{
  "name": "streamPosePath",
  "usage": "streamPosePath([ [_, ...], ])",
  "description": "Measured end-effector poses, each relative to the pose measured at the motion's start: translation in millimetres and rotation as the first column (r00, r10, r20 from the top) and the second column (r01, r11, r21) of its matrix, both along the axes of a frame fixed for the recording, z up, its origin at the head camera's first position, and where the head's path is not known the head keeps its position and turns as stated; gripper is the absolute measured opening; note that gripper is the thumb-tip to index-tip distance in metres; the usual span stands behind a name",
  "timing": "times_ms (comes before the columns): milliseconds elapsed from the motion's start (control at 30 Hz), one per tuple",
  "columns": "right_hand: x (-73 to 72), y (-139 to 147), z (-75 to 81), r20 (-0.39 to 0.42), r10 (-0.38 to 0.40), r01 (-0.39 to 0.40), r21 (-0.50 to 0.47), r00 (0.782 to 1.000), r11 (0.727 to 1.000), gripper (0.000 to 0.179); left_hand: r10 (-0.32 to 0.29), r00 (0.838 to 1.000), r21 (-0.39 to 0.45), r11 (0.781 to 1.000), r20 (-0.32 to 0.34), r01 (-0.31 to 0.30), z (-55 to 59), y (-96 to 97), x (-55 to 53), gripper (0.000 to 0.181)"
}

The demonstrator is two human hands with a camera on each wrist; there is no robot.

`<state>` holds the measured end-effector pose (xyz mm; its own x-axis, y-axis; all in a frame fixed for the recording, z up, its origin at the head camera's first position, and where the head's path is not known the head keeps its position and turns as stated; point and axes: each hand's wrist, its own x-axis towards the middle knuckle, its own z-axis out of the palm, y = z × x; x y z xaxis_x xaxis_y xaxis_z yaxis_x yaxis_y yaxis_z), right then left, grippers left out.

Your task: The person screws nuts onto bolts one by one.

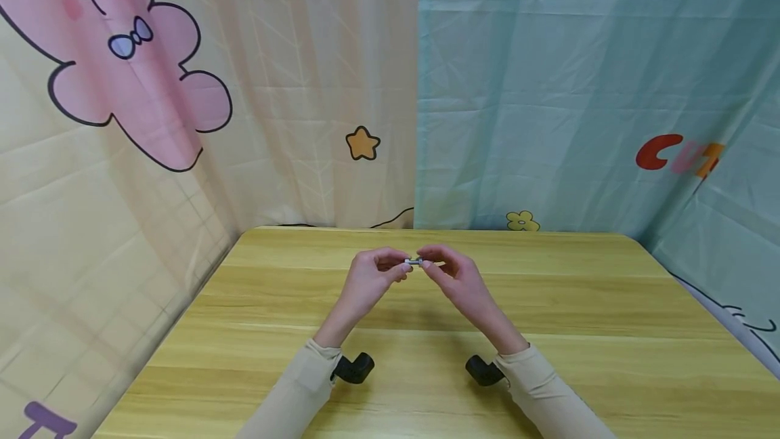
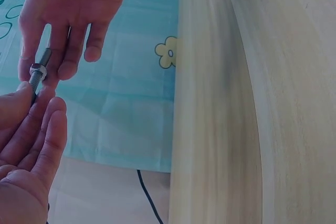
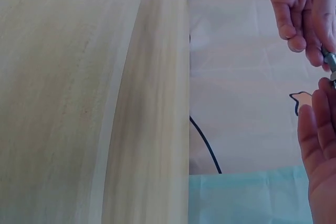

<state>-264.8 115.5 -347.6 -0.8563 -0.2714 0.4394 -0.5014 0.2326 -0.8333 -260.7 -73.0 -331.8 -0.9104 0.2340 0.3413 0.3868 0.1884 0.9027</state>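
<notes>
A silver metal bolt (image 1: 414,261) is held up between both hands, above the far part of the table. Threaded partway along its shank is a hex nut (image 2: 38,70), and bare thread sticks out past it. My left hand (image 1: 373,275) pinches the bolt at one end with thumb and fingertips, hiding that end. From the other side my right hand (image 1: 456,273) pinches at the nut with thumb and index finger, its other fingers loosely extended in the left wrist view. In the right wrist view, the bolt (image 3: 329,59) shows only at the right edge.
Below the hands spreads a light wooden table (image 1: 274,330). Patterned cloth curtains (image 1: 518,100) hang behind it and along its sides. A black mount (image 1: 355,368) sits at the left wrist, and another black mount (image 1: 484,371) at the right.
</notes>
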Motion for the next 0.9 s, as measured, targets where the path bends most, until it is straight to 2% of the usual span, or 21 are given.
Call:
streamPosePath([
  [100, -0.3, -0.2, -0.5, -0.04, 0.018, -0.017, 0.016, 0.999, 1.0, 0.021, 0.012, 1.0, 0.006, 1.0, 0.001, -0.012, -0.6, 0.4, -0.6, 0.014],
  [233, -1.1, -1.0, -1.0, -0.046, 0.033, -0.032, 0.023, 0.998, 0.999, 0.02, 0.019, 1.0, 0.015, 1.0, 0.0, -0.019, -1.6, 1.1, -1.9, 0.014],
  [400, -3.2, -0.2, -2.6, -0.014, 0.04, -0.039, 0.019, 0.999, 0.999, 0.022, 0.011, 1.0, 0.012, 1.0, -0.008, -0.011, -2.5, 0.9, -2.8, 0.014],
  [633, -2.6, 1.0, -1.9, 0.078, 0.037, -0.038, 0.014, 0.996, 0.999, 0.019, 0.003, 1.0, -0.013, 1.0, -0.007, -0.003, -1.9, -0.2, -2.1, 0.014],
  [900, 0.3, -0.4, 2.5, 0.08, -0.014, 0.011, 0.026, 0.997, 1.0, 0.023, -0.006, 1.0, -0.011, 1.0, -0.008, 0.006, -2.6, 2.1, -2.0, 0.012],
])
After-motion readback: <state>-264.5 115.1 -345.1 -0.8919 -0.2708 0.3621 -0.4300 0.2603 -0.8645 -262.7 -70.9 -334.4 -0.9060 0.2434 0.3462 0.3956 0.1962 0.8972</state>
